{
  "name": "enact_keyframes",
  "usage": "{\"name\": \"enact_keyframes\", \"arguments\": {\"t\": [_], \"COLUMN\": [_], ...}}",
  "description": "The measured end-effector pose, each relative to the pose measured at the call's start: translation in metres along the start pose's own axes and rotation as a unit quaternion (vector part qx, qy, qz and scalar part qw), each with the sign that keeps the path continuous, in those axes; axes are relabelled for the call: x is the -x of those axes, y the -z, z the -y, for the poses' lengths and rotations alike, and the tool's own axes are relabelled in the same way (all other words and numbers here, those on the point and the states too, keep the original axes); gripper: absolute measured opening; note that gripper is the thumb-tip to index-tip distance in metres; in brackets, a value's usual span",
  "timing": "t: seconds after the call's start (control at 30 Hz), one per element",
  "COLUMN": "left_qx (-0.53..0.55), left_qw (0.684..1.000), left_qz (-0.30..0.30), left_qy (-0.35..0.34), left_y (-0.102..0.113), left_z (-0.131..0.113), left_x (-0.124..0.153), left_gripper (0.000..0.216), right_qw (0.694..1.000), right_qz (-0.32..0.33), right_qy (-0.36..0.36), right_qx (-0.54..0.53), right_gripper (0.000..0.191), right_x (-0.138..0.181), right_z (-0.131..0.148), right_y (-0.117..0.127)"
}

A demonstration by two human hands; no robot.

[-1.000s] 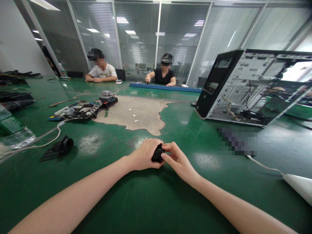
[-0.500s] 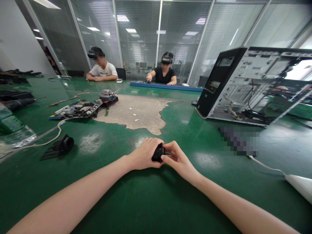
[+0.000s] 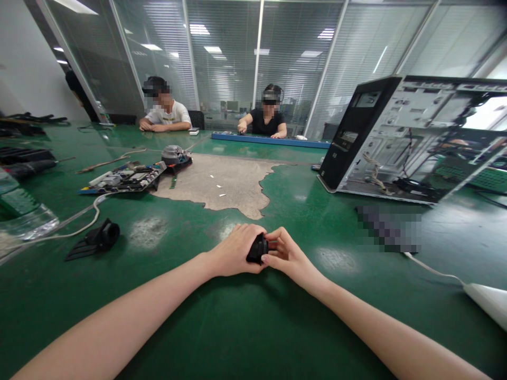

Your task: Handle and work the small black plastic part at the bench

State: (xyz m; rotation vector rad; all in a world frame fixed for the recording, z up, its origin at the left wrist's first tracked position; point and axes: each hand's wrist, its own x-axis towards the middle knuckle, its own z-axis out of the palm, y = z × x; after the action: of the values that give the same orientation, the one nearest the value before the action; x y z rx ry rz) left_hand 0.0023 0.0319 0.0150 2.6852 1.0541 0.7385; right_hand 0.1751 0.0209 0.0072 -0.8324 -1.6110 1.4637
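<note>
A small black part [image 3: 257, 250], seemingly plastic, is held between my two hands just above the green table [image 3: 233, 332]. My left hand [image 3: 237, 249] wraps round it from the left, covering much of it. From the right, the thumb and fingers of my right hand [image 3: 287, 252] pinch its edge. What kind of part it is I cannot make out. Another black piece [image 3: 101, 238], with a round ring and flat slats, lies on the table to the left of my hands.
At the left are a circuit board [image 3: 127, 178], a fan-like cooler [image 3: 174, 157], a white cable [image 3: 93, 214] and a clear bottle [image 3: 26, 208]. An open computer case [image 3: 396, 140] stands at the right. Two people sit across the table behind a blue strip [image 3: 273, 140].
My hands and the black part stay almost still. At the far left, a figure in dark clothes now shows more behind the table.
</note>
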Motion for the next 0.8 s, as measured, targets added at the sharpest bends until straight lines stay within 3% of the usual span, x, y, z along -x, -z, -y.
{"name": "enact_keyframes", "arguments": {"t": [0.3,0.57,0.8], "left_qx": [0.002,0.006,0.009], "left_qw": [1.0,1.0,1.0], "left_qz": [-0.001,0.003,0.005], "left_qy": [0.006,0.007,0.001], "left_y": [0.0003,0.0011,0.0015], "left_z": [-0.0002,-0.0002,-0.0002], "left_x": [-0.0002,0.0,0.0], "left_gripper": [0.05,0.049,0.051], "right_qw": [0.998,1.0,0.999], "right_qz": [-0.046,-0.01,-0.038], "right_qy": [-0.005,-0.008,-0.005], "right_qx": [0.036,0.003,0.015], "right_gripper": [0.029,0.031,0.027], "right_x": [-0.0027,0.0012,-0.0018], "right_z": [-0.001,0.005,0.0002], "right_y": [-0.0037,-0.0021,-0.0034]}}
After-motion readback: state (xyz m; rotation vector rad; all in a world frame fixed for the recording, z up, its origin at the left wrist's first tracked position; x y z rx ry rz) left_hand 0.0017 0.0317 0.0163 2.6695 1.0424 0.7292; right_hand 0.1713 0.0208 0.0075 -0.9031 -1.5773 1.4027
